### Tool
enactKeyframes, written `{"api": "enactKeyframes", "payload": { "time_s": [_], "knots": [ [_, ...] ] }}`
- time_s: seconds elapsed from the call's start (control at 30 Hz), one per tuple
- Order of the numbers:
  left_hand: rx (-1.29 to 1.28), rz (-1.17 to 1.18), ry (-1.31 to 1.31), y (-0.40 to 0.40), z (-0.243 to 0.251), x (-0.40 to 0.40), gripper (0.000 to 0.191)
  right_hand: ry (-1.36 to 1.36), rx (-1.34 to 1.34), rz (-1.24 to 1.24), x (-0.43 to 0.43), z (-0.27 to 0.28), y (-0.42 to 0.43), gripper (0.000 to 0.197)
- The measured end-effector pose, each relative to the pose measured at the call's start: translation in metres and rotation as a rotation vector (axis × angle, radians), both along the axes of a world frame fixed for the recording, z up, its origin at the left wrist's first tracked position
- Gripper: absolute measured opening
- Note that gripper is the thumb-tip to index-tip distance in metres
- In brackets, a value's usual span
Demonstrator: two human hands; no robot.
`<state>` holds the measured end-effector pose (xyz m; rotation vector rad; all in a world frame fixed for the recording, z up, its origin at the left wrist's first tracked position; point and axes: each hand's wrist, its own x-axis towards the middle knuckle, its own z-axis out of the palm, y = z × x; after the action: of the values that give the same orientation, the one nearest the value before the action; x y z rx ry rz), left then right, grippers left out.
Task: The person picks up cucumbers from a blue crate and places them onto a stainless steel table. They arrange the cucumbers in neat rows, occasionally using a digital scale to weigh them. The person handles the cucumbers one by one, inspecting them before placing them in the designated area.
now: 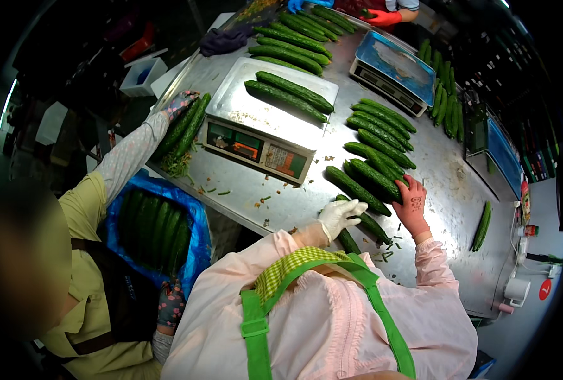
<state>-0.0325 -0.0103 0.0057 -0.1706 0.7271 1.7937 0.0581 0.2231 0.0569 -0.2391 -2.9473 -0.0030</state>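
Observation:
My left hand [342, 219], in a white glove, is spread over cucumbers at the near edge of the metal table [443, 209]; its fingers are apart, touching or just above a cucumber [371, 227]. My right hand [412, 202], in a red rubber glove, has its fingers at the right end of a dark green cucumber [374, 180]; whether it grips it cannot be told. Another cucumber [357, 191] lies between the hands. Beyond them a row of cucumbers [381, 123] lies side by side. Two cucumbers [288, 97] rest on the digital scale [234, 107].
On the left, a co-worker's gloved hand [181, 103] touches cucumbers beside a blue-lined crate [200, 228]. Another person in red gloves [385, 18] stands at the far side. A second scale [395, 59], a third scale [502, 156] and a lone cucumber [482, 226] are farther right.

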Motion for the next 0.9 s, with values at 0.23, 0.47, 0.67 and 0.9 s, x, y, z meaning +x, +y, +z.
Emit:
{"api": "enactKeyframes", "payload": {
  "time_s": [0.23,0.47,0.67,0.9],
  "knots": [
    [-0.023,0.069,0.435,-0.024,0.013,-0.007,0.045,0.035,-0.606,0.123,-0.016,0.013,-0.058,0.057],
    [-0.028,0.075,0.441,-0.031,0.027,-0.011,0.042,0.076,-0.614,0.152,-0.009,0.02,-0.106,0.054],
    [-0.181,0.068,0.684,-0.063,0.01,-0.011,0.021,0.187,-0.285,-0.025,-0.006,0.004,-0.016,0.048],
    [-0.4,-0.911,0.802,-0.022,0.006,0.005,0.041,0.088,0.041,-0.06,-0.03,-0.035,0.065,0.055]
  ]
}}
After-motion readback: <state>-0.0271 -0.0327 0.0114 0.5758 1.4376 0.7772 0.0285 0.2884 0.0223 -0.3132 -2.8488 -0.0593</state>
